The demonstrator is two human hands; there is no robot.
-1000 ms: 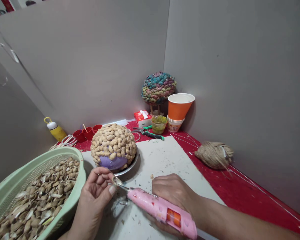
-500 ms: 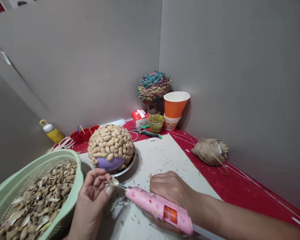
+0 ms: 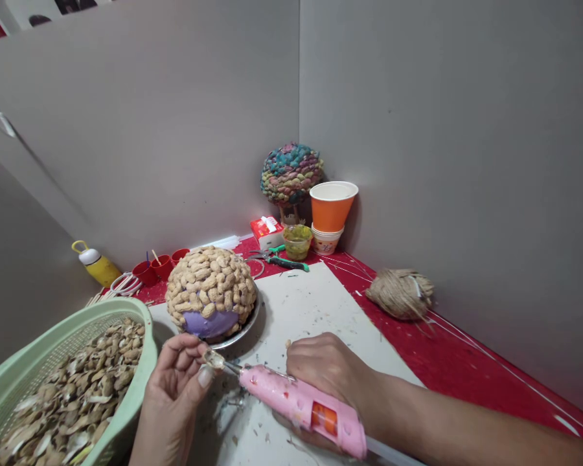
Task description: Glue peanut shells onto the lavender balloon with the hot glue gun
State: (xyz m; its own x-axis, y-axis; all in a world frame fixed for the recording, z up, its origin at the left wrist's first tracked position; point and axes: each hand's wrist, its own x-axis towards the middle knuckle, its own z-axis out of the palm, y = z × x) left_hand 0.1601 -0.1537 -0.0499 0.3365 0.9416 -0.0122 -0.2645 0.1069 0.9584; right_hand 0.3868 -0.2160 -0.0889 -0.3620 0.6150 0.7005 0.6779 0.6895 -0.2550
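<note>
Between thumb and fingers my left hand (image 3: 175,388) pinches a half peanut shell (image 3: 214,358), its hollow side facing the nozzle. My right hand (image 3: 328,369) is wrapped round a pink hot glue gun (image 3: 296,401), whose metal tip touches or nearly touches the shell. A clear glue stick (image 3: 388,453) runs out of the gun's back end. Just beyond my left hand, a purple dome (image 3: 210,323) covered mostly in peanut shells (image 3: 211,275) rests on a silvery dish (image 3: 247,331). The dome's lower front shows bare purple.
A green basket (image 3: 148,343) of peanut shells stands at left. Behind are a yellow bottle (image 3: 100,267), red cups (image 3: 161,266), pliers (image 3: 289,262), a glue-stained tub (image 3: 297,243), an orange paper cup (image 3: 333,210) and a colourful shell tree (image 3: 291,171). Twine (image 3: 401,293) lies right.
The view has shifted slightly, so most things appear a little further left and lower. Both hands keep their holds, with the gun's tip still at the shell.
</note>
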